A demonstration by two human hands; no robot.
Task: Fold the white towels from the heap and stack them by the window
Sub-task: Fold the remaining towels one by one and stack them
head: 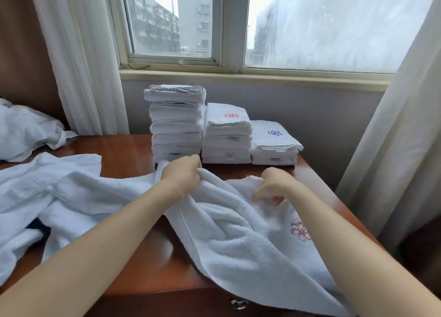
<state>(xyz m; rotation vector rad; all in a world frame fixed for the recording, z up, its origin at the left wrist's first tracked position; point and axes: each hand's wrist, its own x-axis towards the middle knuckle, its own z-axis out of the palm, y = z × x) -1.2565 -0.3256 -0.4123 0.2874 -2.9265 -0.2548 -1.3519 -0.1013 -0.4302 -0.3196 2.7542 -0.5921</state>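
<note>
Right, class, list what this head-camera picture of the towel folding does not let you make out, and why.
Head view throughout:
Labels on the middle stack: too small to read.
Heap: cut off by the left edge, so its size is unknown.
Dark thing at the left: mostly covered by loose towels.
Held towel: its near end runs off the bottom edge.

Three stacks of folded white towels (224,130) block the far side; bare brown wooden tabletop (124,157) lies open to their left.
</note>
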